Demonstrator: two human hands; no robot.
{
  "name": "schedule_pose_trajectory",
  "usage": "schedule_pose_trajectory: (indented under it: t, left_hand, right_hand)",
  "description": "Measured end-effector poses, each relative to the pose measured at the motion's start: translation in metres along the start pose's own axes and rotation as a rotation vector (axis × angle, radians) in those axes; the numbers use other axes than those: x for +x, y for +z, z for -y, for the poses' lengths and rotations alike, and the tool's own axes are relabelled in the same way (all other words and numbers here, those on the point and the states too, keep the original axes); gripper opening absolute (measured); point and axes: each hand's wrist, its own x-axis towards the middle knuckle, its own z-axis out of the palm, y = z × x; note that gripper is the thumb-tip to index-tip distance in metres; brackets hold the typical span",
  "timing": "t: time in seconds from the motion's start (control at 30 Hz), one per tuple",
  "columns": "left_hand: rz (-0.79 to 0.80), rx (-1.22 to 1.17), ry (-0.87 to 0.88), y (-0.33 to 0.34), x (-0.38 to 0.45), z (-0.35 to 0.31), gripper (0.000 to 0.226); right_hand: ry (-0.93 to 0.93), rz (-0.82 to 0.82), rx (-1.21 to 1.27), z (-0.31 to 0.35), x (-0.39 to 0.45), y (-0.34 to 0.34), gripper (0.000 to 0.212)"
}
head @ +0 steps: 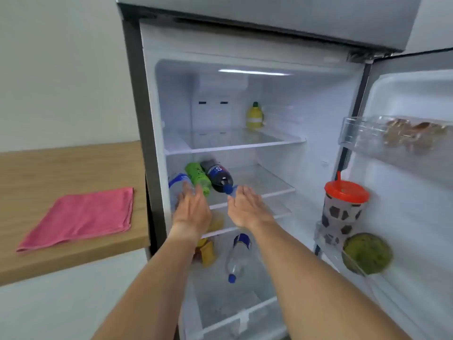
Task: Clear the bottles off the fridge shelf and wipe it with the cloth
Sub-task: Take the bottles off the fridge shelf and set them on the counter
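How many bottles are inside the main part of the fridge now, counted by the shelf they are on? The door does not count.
Top shelf: 1, the yellow bottle, upright.
Middle shelf: 3, lying side by side: clear water bottle, green bottle, dark cola bottle.
Bottom compartment: 1, a clear blue-capped bottle, lying.
Total: 5

I see a wooden counter [73, 163] left of the fridge. In the door rack stand a patterned cup [343, 212] with an orange lid and a round green fruit [367, 253]; the upper bin [362, 128] holds blurred brownish food.
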Motion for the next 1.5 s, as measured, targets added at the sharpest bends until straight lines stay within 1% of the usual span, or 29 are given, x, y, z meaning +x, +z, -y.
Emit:
schedule_pose_trajectory:
  t: [0.13, 0.23, 0.33, 0.4, 0.47, 0.53, 0.57, 0.63, 0.73, 0.8, 0.87, 0.93, 1.03, 1.13, 1.27, 1.4, 1.5]
  left_hand:
    - [0.026, 0.021, -0.11, 0.016, 0.0, 0.003, 0.043]
    - [-0.023, 0.091, -0.138, 0.033, 0.006, 0.01, 0.047]
    - [-0.068, 0.157, -0.083, 0.045, 0.005, 0.012, 0.053]
    - [-0.118, 0.183, -0.026, 0.053, 0.005, 0.015, 0.055]
    - [-0.157, 0.173, 0.002, 0.058, 0.01, 0.018, 0.058]
    - [-0.188, 0.162, 0.0, 0.062, 0.014, 0.019, 0.059]
    - [-0.188, 0.153, 0.002, 0.064, 0.016, 0.02, 0.058]
    - [-0.197, 0.13, -0.005, 0.066, 0.019, 0.021, 0.051]
    - [-0.161, 0.141, -0.021, 0.063, 0.02, 0.019, 0.034]
    - [-0.155, 0.084, -0.065, 0.058, 0.017, 0.013, 0.025]
    - [-0.213, -0.03, -0.131, 0.048, 0.011, 0.007, 0.017]
    - [-0.282, -0.116, -0.173, 0.04, 0.007, 0.003, 0.016]
    - [-0.322, -0.199, -0.155, 0.02, -0.002, -0.002, 0.023]
    - [-0.337, -0.198, -0.125, -0.004, -0.011, -0.004, 0.024]
    - [-0.418, -0.298, -0.147, -0.038, -0.027, -0.011, 0.025]
    - [-0.482, -0.295, -0.189, -0.067, -0.041, -0.022, 0.025]
    - [-0.524, -0.241, -0.188, -0.085, -0.052, -0.026, 0.028]
  right_hand:
    - [0.009, -0.051, 0.032, 0.007, 0.011, 0.011, 0.056]
    - [0.039, -0.128, 0.091, 0.008, 0.033, 0.022, 0.048]
    - [0.114, -0.205, 0.116, 0.006, 0.053, 0.039, 0.038]
    - [0.158, -0.221, 0.166, 0.005, 0.064, 0.052, 0.035]
    - [0.171, -0.222, 0.216, 0.003, 0.08, 0.063, 0.038]
    - [0.178, -0.238, 0.27, -0.002, 0.098, 0.07, 0.046]
    - [0.184, -0.257, 0.261, -0.004, 0.105, 0.072, 0.049]
    - [0.163, -0.299, 0.141, -0.01, 0.114, 0.075, 0.05]
    - [0.072, -0.353, 0.007, -0.018, 0.109, 0.08, 0.044]
    - [0.023, -0.387, -0.055, -0.021, 0.098, 0.079, 0.041]
    - [-0.003, -0.399, -0.089, -0.026, 0.085, 0.072, 0.039]
    - [-0.02, -0.394, -0.107, -0.03, 0.075, 0.067, 0.039]
    - [-0.061, -0.389, -0.129, -0.036, 0.059, 0.05, 0.037]
    - [-0.106, -0.401, -0.174, -0.038, 0.043, 0.031, 0.037]
    - [-0.126, -0.41, -0.186, -0.037, 0.02, 0.005, 0.037]
    - [-0.142, -0.421, -0.156, -0.033, -0.003, -0.018, 0.036]
    - [-0.156, -0.415, -0.099, -0.03, -0.016, -0.036, 0.031]
